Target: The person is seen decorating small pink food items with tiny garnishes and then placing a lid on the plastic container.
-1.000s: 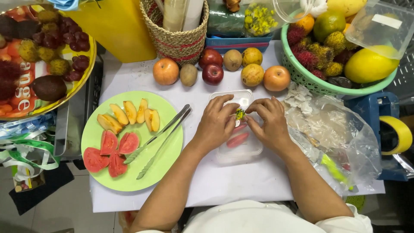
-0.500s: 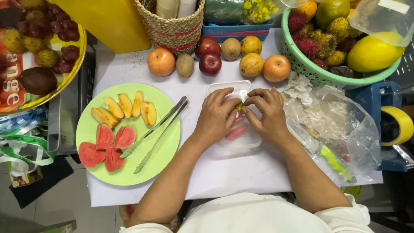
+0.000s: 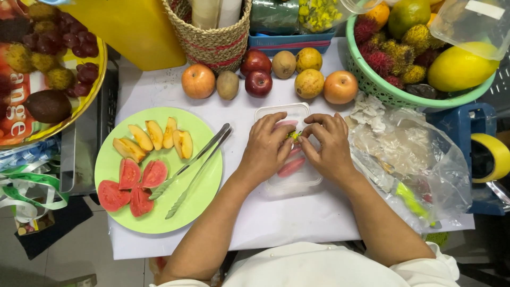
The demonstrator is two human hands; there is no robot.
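Observation:
My left hand (image 3: 265, 149) and my right hand (image 3: 329, 143) meet over a clear plastic container (image 3: 303, 183) on the white table. Together their fingertips pinch a small yellow-green piece (image 3: 292, 136). Pink fruit slices (image 3: 291, 167) lie in the container under my hands. To the left, a light green plate (image 3: 204, 186) carries yellow fruit wedges (image 3: 154, 137), red-pink fruit wedges (image 3: 127, 183) and metal tongs (image 3: 194, 167).
A row of round fruits (image 3: 258, 82) lines the table's far side in front of a woven basket (image 3: 215, 40). A green basket of fruit (image 3: 380, 87) stands far right, a clear plastic bag (image 3: 414, 159) right of my hands, and a yellow fruit tray (image 3: 87, 103) far left.
My hands stay over the container, still working the small piece; the view has shifted slightly. Nothing on the plate has moved.

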